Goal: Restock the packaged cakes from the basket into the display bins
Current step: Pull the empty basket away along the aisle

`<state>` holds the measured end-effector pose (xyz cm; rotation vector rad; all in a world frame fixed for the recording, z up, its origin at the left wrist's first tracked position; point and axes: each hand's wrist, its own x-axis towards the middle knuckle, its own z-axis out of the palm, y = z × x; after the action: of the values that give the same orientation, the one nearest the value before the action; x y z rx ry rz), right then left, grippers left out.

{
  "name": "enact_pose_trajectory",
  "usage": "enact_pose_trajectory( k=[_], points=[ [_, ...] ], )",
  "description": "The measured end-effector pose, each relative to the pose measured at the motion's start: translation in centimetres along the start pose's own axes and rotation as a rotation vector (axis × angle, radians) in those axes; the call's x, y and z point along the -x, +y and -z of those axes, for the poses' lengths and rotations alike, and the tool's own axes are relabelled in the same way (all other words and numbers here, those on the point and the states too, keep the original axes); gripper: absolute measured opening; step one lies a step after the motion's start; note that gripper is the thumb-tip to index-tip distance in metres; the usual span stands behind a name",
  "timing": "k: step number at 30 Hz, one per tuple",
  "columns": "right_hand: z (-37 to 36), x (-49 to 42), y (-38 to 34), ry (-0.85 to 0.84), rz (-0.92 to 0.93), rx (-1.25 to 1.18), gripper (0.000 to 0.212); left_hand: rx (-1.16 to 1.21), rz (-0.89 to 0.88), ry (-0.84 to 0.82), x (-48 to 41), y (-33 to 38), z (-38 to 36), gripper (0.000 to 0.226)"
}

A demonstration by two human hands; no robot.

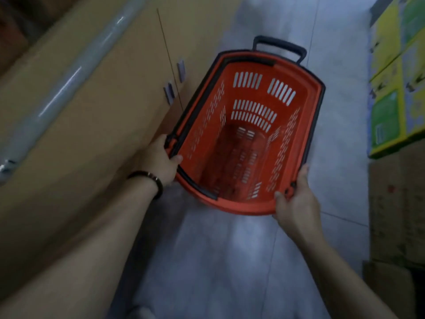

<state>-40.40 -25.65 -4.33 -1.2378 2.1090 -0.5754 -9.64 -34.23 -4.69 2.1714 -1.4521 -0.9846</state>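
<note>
Plainly, both hands are clamped on the red slotted plastic basket with a black rim (243,207). It sits in the middle of the scene over the grey tiled floor (230,249), its open top facing the camera and its slotted walls and bottom in view. The left hand (161,160), with a dark beaded bracelet (151,178) on its wrist, grips the near-left rim with the thumb hooked inside. The right hand (296,203) grips the near-right rim with the thumb on the edge. A black loop handle (279,46) stands at the basket's far end. A tan wooden cabinet (115,100) runs along the left. Yellow-and-green printed cartons (395,88) are stacked far right, with brown cardboard boxes (395,203) nearer.
</note>
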Motion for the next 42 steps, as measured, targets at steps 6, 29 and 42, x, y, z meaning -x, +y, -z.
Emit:
enact_pose_trajectory(
  k=[6, 29, 42],
  points=[
    [2.5, -4.5, -3.7, -0.066, -0.187, -0.023, 0.098, 0.114, 0.177, -0.123, -4.1, 5.0, 0.4, 0.043],
    [10.2, -36.9, -10.5, -0.048, -0.295, -0.037, 0.102, 0.396, 0.41, -0.196, -28.1, 26.5, -5.6, 0.039],
    [16.7, -66.6, -19.3, -0.073, -0.259, 0.002, 0.097, 0.434, 0.369, -0.173, -52.3, 44.3, -10.6, 0.042]
  ],
)
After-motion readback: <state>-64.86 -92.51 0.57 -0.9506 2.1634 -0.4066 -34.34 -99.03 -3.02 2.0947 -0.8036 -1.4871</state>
